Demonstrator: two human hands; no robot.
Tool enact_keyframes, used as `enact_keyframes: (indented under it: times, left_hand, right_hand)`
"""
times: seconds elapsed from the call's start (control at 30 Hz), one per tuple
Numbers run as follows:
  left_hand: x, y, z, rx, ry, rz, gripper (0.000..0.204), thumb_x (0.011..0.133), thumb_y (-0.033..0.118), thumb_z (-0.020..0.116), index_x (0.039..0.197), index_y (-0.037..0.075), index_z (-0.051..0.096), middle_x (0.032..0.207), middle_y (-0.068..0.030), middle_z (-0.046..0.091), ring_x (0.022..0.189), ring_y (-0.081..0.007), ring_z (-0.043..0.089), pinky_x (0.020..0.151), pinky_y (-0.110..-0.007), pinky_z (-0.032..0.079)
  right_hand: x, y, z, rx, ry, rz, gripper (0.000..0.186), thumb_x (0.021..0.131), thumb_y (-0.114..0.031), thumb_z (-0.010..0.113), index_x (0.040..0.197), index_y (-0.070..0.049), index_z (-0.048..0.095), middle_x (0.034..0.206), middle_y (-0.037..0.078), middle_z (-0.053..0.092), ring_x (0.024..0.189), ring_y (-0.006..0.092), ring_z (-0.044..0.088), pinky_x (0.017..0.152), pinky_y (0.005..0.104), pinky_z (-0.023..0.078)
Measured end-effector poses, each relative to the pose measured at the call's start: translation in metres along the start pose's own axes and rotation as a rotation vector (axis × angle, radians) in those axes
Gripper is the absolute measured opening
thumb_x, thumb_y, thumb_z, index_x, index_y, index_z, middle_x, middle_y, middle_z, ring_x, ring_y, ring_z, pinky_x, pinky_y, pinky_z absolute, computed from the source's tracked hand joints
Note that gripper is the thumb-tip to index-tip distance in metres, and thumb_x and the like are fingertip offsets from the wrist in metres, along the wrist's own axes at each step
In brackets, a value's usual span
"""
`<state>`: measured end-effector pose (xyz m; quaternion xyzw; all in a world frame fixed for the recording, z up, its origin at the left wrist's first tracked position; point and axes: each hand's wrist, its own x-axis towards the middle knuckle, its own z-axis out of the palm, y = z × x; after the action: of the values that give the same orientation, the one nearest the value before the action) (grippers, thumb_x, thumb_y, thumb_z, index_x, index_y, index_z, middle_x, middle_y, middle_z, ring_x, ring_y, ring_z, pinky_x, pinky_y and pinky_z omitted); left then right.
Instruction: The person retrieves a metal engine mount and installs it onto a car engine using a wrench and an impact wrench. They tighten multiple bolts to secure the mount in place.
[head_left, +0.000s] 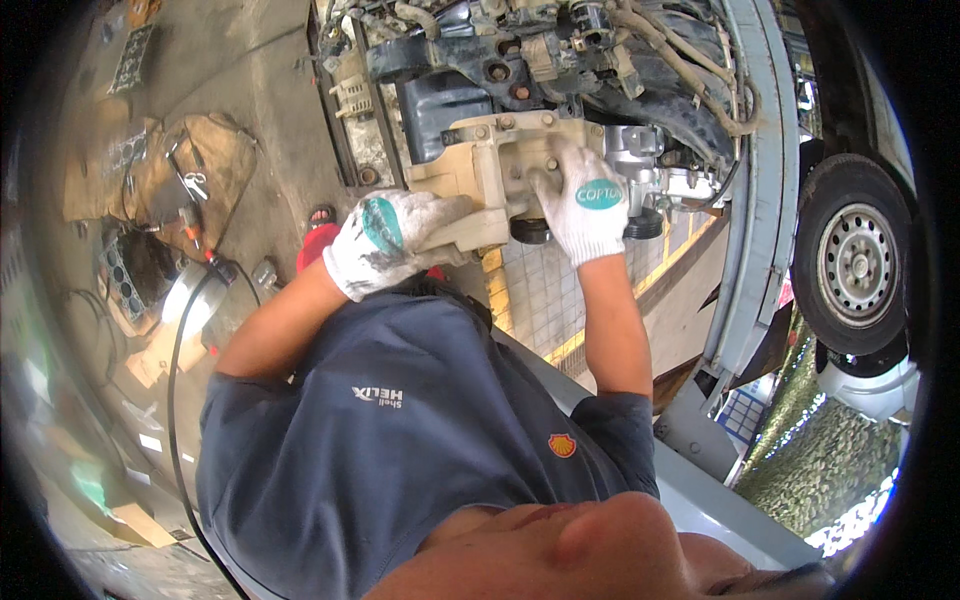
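Both my hands wear white work gloves with teal patches, the left one smudged dark. My left hand (395, 237) closes on the lower left edge of a tan cast engine cover (470, 175). Across the cover, my right hand (583, 200) grips its right side, thumb toward the recessed middle; some fingertips are hidden. The cover lies against the front of an engine (500, 70) with hoses and dark housings. Bolt heads show along the cover's upper edge. A silver ribbed part (632, 150) sits just right of my right hand.
A blue-grey beam (765, 100) runs along the right, with a vehicle wheel (857, 262) beyond it. On the left floor lie a brown cloth (225, 160) with tools, an orange-banded power tool (190, 225) and a metal engine block part (125, 275). A black cable (173, 400) trails past.
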<state>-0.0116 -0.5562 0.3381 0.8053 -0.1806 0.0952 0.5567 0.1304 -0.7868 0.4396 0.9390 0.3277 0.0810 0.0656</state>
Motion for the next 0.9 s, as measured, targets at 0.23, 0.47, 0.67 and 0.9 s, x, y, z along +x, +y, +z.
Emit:
enact_keyframes:
  times: [0.23, 0.47, 0.67, 0.9]
  left_hand:
    - [0.009, 0.012, -0.012, -0.037, -0.111, -0.082, 0.057, 0.083, 0.029, 0.083, 0.129, 0.000, 0.066, 0.104, -0.0184, 0.074, 0.099, -0.0387, 0.071, 0.087, -0.046, 0.056]
    - [0.009, 0.012, -0.015, -0.059, -0.125, -0.078, 0.058, 0.086, 0.030, 0.080, 0.137, 0.009, 0.063, 0.104, -0.0160, 0.075, 0.097, -0.0369, 0.073, 0.083, -0.046, 0.057]
    - [0.010, 0.012, -0.013, -0.082, -0.097, -0.057, 0.060, 0.080, 0.033, 0.087, 0.126, 0.000, 0.068, 0.100, -0.0197, 0.073, 0.094, -0.0406, 0.072, 0.084, -0.047, 0.057]
    - [0.009, 0.015, -0.010, -0.013, -0.053, -0.089, 0.062, 0.077, 0.034, 0.089, 0.126, 0.001, 0.070, 0.104, -0.0216, 0.074, 0.099, -0.0409, 0.073, 0.087, -0.046, 0.058]
  right_hand:
    - [0.001, 0.010, 0.007, -0.054, -0.110, 0.057, 0.022, 0.094, -0.034, 0.072, 0.100, -0.013, 0.069, 0.098, 0.011, 0.073, 0.087, 0.0340, 0.071, 0.080, 0.0485, 0.056]
    - [-0.002, 0.011, 0.010, -0.109, -0.104, -0.039, 0.027, 0.096, -0.039, 0.070, 0.099, -0.012, 0.068, 0.095, 0.012, 0.072, 0.089, 0.0335, 0.072, 0.081, 0.0476, 0.056]
    - [0.007, -0.003, -0.003, -0.291, -0.284, 0.046, 0.035, 0.101, -0.045, 0.061, 0.105, -0.010, 0.066, 0.102, 0.014, 0.073, 0.093, 0.0320, 0.073, 0.083, 0.0476, 0.057]
    - [0.023, -0.007, -0.006, -0.301, -0.470, 0.140, 0.034, 0.100, -0.034, 0.056, 0.093, -0.009, 0.079, 0.095, 0.015, 0.079, 0.092, 0.0324, 0.076, 0.083, 0.0472, 0.058]
